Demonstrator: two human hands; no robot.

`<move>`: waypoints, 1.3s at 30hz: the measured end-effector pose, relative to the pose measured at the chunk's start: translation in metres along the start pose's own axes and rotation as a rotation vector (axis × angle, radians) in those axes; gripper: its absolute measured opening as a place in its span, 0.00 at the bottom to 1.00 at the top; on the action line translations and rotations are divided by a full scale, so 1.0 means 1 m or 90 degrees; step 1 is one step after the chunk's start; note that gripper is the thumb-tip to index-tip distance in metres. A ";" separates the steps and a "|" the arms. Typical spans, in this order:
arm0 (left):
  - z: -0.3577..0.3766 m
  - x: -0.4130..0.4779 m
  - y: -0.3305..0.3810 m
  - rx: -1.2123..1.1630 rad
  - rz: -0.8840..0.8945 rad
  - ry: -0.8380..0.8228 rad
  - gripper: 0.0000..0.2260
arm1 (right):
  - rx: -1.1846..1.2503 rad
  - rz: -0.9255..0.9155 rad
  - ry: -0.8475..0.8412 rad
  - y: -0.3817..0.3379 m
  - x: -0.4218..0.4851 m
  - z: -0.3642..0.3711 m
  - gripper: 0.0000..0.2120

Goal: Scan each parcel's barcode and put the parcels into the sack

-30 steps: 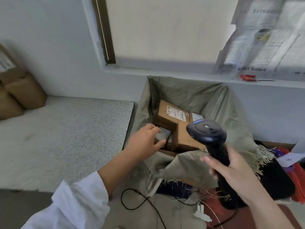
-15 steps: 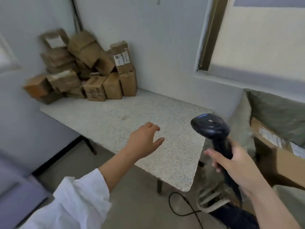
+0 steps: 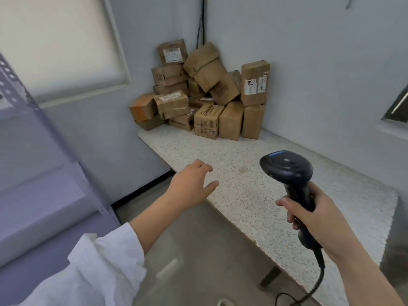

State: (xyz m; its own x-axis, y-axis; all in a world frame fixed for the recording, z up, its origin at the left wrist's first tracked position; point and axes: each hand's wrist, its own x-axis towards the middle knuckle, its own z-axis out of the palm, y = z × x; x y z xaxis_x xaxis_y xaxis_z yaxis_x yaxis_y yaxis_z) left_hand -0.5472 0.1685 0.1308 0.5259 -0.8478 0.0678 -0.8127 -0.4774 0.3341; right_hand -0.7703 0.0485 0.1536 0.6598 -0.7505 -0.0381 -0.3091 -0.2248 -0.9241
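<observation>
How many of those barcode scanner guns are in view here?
1. The black corded scanner is gripped in the right hand; the left hand is open and holds nothing. None shows among the parcels piled on the table's far corner.

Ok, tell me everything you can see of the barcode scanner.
The barcode scanner is black and plastic-looking, with a rounded head bearing a small blue strip and a slim handle. It is held roughly upright in the air, seen against the speckled table. The right grip holds its handle; a black cable trails from its base.
</observation>
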 end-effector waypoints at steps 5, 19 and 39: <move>-0.009 0.036 -0.045 0.002 -0.046 0.013 0.21 | -0.011 -0.027 -0.051 -0.016 0.066 0.036 0.06; -0.018 0.186 -0.139 0.018 -0.079 0.003 0.21 | 0.010 -0.027 -0.112 -0.041 0.237 0.104 0.07; -0.034 0.406 -0.297 0.033 0.068 0.005 0.25 | 0.039 0.039 0.083 -0.085 0.382 0.218 0.07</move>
State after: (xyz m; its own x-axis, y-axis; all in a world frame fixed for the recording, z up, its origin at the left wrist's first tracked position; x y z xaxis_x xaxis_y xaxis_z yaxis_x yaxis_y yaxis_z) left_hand -0.0839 -0.0257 0.0911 0.4371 -0.8929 0.1078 -0.8763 -0.3958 0.2747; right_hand -0.3428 -0.0831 0.1341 0.5452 -0.8369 -0.0485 -0.3004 -0.1411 -0.9433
